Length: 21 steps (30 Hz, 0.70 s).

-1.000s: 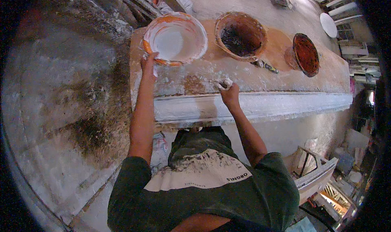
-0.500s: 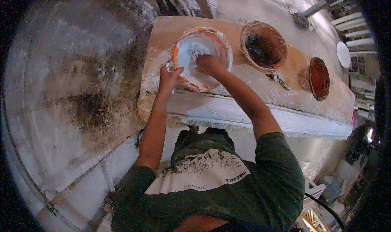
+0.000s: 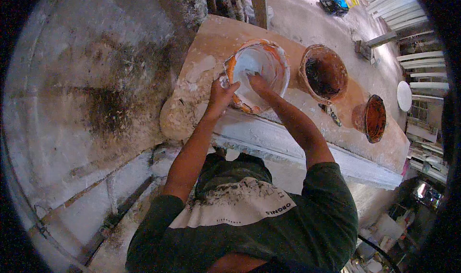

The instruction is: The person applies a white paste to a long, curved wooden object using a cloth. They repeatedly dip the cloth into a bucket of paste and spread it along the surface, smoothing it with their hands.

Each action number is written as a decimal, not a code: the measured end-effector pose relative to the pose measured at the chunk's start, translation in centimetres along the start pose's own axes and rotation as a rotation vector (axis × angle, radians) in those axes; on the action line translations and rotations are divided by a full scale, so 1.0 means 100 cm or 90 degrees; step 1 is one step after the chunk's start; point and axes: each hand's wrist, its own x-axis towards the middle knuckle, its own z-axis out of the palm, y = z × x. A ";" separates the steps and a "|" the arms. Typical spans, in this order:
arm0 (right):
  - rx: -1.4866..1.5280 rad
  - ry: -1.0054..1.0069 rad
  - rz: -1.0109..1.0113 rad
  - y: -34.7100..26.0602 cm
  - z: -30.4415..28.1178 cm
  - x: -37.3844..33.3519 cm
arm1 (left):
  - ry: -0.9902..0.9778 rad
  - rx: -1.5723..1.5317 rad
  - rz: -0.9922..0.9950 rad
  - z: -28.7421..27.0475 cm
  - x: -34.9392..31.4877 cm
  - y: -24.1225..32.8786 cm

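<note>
A round orange basin [image 3: 286, 64], its rim and inner wall smeared with white, stands near the far left of the work table. Pale, wet-looking white paste [image 3: 246, 63] lies in its bottom. On the basin's near left rim, my left hand [image 3: 222, 96] is closed, thumb toward the inside and fingers at the outer wall. My right hand [image 3: 260, 85] reaches down into the basin over the paste, its fingers curled together. Whatever those fingers hold, if anything, is too blurred and hidden to make out.
The table [image 3: 192, 81] is crusted with dried white material. Right of the basin stand a larger brown tub [image 3: 321, 52] with dark residue and a smaller reddish tub [image 3: 373, 119]. A paint-smeared tool [image 3: 331, 114] lies between them. A stained wall [image 3: 96, 105] rises at left.
The whole view has shifted and turned, so the table appears farther right and more slanted. Inside the basin my right hand has moved over the paste; my left hand stays on the rim.
</note>
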 end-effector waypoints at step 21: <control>1.329 -0.318 -0.211 -0.113 -0.075 -0.245 | 0.216 -0.187 -0.097 -0.052 -0.134 -0.010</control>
